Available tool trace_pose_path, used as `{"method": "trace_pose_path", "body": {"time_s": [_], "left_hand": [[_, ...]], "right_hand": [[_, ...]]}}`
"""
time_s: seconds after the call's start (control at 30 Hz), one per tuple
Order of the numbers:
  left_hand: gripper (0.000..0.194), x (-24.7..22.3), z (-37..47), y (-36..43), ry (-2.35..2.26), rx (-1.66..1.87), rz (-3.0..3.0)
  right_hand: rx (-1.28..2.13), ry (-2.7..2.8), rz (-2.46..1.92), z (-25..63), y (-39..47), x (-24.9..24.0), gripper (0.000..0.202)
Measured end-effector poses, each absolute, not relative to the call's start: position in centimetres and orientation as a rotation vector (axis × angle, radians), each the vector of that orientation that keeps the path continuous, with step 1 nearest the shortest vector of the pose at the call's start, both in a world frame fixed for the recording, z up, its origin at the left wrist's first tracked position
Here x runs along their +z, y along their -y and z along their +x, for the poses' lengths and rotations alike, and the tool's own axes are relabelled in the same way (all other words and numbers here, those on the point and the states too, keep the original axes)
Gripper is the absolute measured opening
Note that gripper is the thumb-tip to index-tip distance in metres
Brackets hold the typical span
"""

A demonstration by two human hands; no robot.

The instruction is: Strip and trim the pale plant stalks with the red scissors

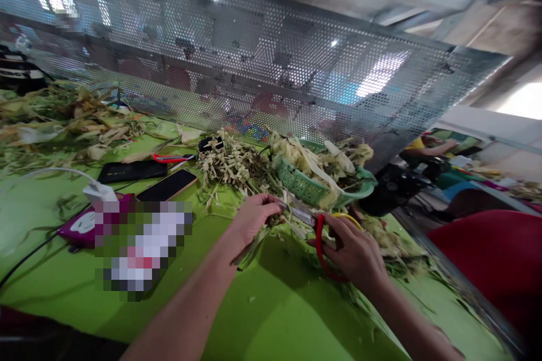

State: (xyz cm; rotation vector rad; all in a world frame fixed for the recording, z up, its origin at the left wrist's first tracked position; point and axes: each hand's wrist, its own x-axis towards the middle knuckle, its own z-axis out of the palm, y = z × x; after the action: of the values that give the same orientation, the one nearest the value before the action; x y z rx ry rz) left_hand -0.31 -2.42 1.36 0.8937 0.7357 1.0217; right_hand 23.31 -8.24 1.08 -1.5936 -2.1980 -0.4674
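My right hand (353, 248) is closed on a pair of scissors (320, 248) with red and yellow handles. The blades (301, 211) point left, towards my left hand (256, 215). My left hand is closed, thumb and fingers pinched around pale strips of dried husk (256, 245) that hang below the palm. Just behind my hands, a green plastic basket (292, 177) holds yellowish husks and silk. Beside the basket lies a pile of short cut plant pieces (231, 163).
On the left are a purple power strip (80, 228) with a white charger (100, 194), two dark phones (167, 185) and a red cutter (169, 158). Husks (63, 118) heap up at the back left. A perforated metal screen (254, 62) borders the table; a red chair (486, 254) stands right.
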Motion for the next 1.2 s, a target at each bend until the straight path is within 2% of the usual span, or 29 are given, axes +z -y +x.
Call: {"method": "trace_pose_path", "body": {"time_s": [0.33,0.6,0.87,1.07,1.2], "left_hand": [[0.009,1.4,-0.5,2.6,-0.781,1.036,1.027],[0.011,1.3,-0.7,2.5,-0.861,1.079,0.966],[0.017,1.5,-0.8,2.4,-0.803,1.015,0.842],[0.016,1.2,-0.7,2.3,-0.776,1.01,0.871],[0.017,1.0,-0.3,2.4,-0.747,1.025,0.913]], "right_hand": [[-0.321,2.187,-1.566,23.4,8.4,0.5,0.038],[-0.092,1.956,-1.692,23.5,8.3,0.9,0.04],[0.448,1.962,-1.589,23.6,7.8,2.7,0.051],[0.804,1.655,-1.425,21.7,6.9,4.1,0.039],[0.92,1.443,-1.361,20.2,6.1,4.3,0.041]]}}
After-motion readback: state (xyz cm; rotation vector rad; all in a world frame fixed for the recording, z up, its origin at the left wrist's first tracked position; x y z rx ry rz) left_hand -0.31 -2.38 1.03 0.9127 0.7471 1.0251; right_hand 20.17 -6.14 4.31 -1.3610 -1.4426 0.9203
